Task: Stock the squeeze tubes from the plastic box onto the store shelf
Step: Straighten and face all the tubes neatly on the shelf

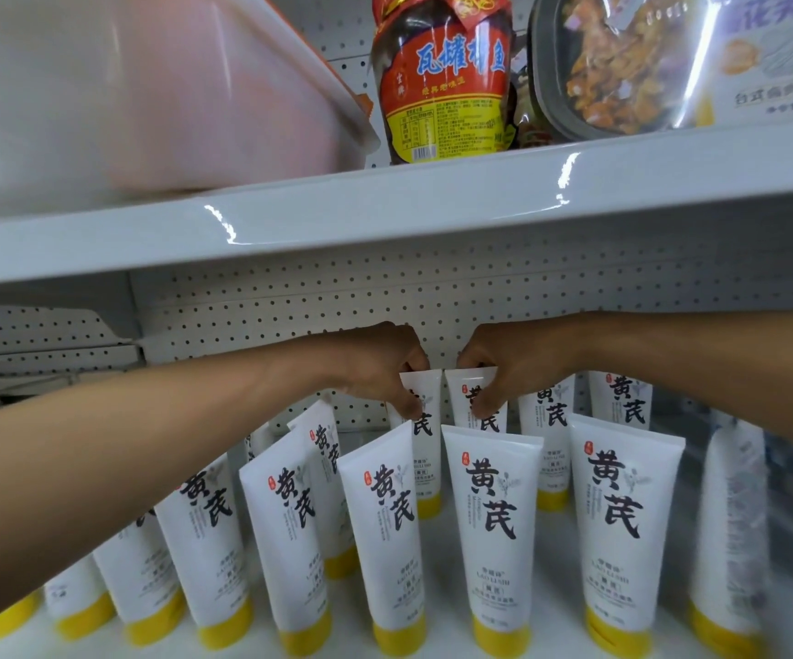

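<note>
Several white squeeze tubes with yellow caps stand cap-down on the lower shelf [518,554], printed with black characters. My left hand [380,368] pinches the top of one back-row tube [425,420]. My right hand [513,368] pinches the top of the tube beside it [484,416]. Both arms reach in under the upper shelf. A translucent plastic box [123,97] sits blurred on the upper shelf at the left.
The upper shelf edge [385,216] overhangs my hands. A red-labelled jar [442,78] and packaged food trays [613,64] stand on it. Pegboard [385,297] backs the lower shelf. A blurred tube [732,530] stands at the right.
</note>
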Demonstrator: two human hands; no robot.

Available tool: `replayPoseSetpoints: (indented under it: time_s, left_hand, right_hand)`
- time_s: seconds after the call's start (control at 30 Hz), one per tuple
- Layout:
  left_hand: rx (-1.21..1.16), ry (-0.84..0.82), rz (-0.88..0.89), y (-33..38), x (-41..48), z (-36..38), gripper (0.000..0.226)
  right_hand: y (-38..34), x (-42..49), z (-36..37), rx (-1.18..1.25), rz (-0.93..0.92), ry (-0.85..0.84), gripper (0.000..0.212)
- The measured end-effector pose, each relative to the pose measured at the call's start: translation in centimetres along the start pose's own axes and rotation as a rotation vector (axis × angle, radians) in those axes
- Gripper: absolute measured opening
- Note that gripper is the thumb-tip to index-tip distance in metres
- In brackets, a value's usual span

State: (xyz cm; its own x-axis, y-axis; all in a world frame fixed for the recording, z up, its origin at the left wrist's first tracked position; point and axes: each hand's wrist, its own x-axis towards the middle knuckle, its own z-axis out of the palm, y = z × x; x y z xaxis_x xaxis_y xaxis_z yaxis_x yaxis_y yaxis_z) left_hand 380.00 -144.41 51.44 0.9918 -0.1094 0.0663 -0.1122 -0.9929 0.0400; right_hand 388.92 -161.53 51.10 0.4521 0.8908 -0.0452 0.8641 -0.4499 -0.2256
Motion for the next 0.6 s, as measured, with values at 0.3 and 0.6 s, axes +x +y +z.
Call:
replayPoseSetpoints:
  time_s: [0.3,0.6]
  left_hand:
    - [0.013,-0.001,-0.009,0.1,-0.3,0.0,0.015]
    - [-0.109,0.077,-0.032,1.1,-1.3,-1.1,0.036]
  right_hand:
    - [-0.4,-0.3,0.0,-0.033,0.026,0.02,0.02]
    - [-0.7,-2.1,-1.1,-0.03,0.023,0.193,0.035]
